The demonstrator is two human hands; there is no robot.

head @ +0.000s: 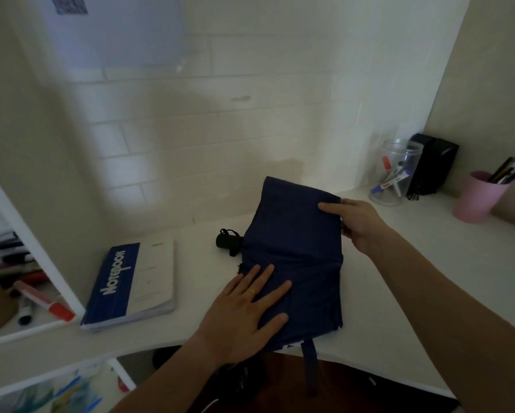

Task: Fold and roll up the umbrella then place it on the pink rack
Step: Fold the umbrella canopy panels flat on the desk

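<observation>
On the white desk [429, 263], near its front edge: one navy folding umbrella [295, 263], collapsed, its canopy laid out in flat pleats. The black handle [228, 241] projects from the left side; the closure strap [310, 362] hangs over the desk edge.

Left hand [244, 317]: laid palm-down on the near left part of the canopy, fingers [275, 293] spread and pressed flat on the cloth.

Right hand [357, 225]: the far right edge of the canopy is pinched, thumb on top, the other fingers hidden beneath; that flap is held raised off the desk.

Step judged in hand: folding, with the pleats being gathered and flattened. Rolling is not yet begun, and the strap is unfastened.

Next move judged to call for: the raised flap to be brought over towards the pinned side while the cloth is kept from slipping, then rolled tight about the shaft.

Pink rack: not identified in view. Adjacent: notebook [131, 281], left; clear pen jar [396, 171] and pink cup [477, 196], far right.
</observation>
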